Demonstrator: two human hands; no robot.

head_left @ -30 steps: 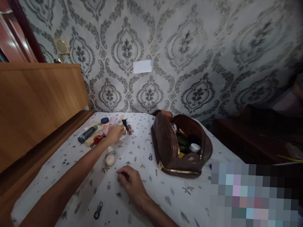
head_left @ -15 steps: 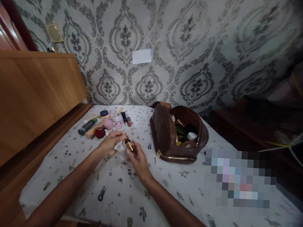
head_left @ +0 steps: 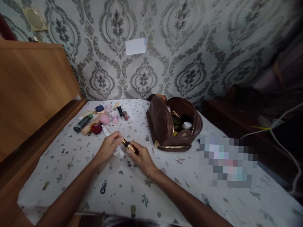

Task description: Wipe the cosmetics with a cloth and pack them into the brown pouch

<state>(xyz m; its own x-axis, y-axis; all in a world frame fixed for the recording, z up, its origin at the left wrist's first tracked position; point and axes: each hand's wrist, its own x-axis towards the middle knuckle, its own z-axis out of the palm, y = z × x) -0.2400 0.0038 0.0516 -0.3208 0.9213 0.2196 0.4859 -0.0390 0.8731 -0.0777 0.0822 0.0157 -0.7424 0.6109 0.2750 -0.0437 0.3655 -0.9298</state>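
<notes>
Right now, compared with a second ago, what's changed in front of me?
Your left hand has drawn back from the cosmetics to the gold end of a small bottle. Your right hand, empty before, now holds that bottle. The brown bag still stands open on the right.

Grey damask-patterned wall [head_left: 155, 64] in dim light, wooden panel [head_left: 27, 97] at left.

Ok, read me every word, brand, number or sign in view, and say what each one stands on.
No text can be read.
Gold bottle in the right hand: any print too small.
Dark bottle: any print too small and blurred.
White-pink bottle: any print too small.
Wall card: no writing I can make out.
Pixelated patch: unreadable.
</notes>
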